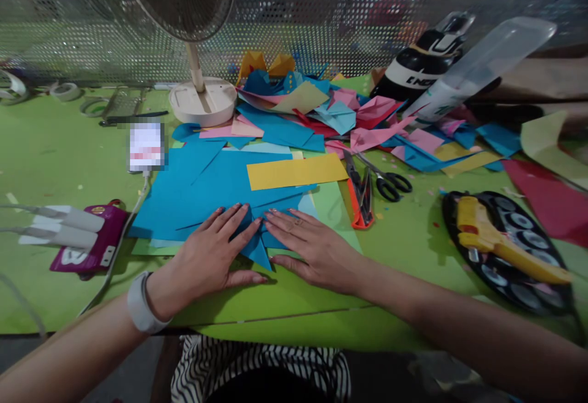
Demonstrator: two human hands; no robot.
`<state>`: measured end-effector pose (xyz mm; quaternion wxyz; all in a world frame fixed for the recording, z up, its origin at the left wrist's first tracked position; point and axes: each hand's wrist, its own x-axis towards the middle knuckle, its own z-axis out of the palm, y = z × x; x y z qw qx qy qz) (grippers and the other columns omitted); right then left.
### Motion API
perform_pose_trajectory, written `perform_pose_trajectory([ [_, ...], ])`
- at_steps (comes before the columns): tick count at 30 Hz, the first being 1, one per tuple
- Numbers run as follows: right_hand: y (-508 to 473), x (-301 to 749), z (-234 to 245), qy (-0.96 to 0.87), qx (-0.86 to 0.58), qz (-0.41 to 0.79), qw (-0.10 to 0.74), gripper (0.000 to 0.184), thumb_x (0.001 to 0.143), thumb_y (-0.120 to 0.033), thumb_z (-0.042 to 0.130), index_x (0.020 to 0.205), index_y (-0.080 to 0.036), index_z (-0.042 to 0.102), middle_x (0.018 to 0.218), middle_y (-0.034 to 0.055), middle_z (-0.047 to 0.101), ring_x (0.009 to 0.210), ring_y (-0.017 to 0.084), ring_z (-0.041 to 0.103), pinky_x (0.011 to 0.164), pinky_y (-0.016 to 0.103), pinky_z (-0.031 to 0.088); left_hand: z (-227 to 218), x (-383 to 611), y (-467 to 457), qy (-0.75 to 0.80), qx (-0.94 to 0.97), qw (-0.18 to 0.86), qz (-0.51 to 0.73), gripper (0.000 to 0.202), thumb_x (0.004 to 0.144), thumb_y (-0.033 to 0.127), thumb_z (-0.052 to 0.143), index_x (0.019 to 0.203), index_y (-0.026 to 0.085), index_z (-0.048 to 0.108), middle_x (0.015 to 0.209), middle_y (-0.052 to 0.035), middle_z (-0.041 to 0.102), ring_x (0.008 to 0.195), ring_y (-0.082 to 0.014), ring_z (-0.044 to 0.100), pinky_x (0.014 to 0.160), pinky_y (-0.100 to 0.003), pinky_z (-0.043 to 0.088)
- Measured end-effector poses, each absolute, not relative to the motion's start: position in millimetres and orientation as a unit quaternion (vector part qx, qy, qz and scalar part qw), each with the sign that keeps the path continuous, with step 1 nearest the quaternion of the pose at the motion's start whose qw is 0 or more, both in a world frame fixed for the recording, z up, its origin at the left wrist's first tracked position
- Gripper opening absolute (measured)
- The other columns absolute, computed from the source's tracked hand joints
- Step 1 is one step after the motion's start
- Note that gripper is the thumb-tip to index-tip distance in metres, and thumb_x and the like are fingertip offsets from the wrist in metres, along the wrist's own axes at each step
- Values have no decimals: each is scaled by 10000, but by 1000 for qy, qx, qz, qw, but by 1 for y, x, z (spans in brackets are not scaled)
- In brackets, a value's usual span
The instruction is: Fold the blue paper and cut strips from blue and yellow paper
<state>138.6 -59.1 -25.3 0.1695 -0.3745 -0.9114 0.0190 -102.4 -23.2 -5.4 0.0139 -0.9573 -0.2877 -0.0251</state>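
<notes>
Both hands lie flat on a folded piece of blue paper (258,253), whose pointed tip shows between them towards the table's front edge. My left hand (215,247) has its fingers stretched out over the paper's left part, thumb apart. From the right, my right hand (307,241) presses with spread fingers, their tips close to those of the left. Beneath and behind lie larger blue sheets (193,188) on pale green paper (337,213). A yellow paper strip (296,172) rests across the sheets. Much of the folded piece is hidden under my fingers.
Right of the paper lie an orange cutter (361,198) and black-handled scissors (390,185). A yellow glue gun (505,241) sits on a black palette (519,219). At left are a purple power strip (96,244) and cable. Behind stand a fan (202,100), paper scraps (298,109) and a black bottle (418,66).
</notes>
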Motion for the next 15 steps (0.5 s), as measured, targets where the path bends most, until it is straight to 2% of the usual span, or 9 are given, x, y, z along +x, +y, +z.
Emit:
perform_pose_trajectory([
  [6,-59,138,-25,-907,-384,15,170,534,977,-437,408,1388,-100,464,1432,149,459,1350,246,416,1106,493,379,-7,-103,-24,-288,-957,18,-34,898,806,791,296,1442,163,380,1509,-189,345,1403,-337,302,1111,-506,314],
  [15,-58,137,-25,-910,-379,-11,166,544,987,-452,371,1347,-67,504,1422,154,471,1336,252,435,1099,474,392,-7,-102,-24,-286,-958,20,-33,894,809,787,288,1433,155,395,1504,-200,349,1398,-347,309,1105,-520,312],
])
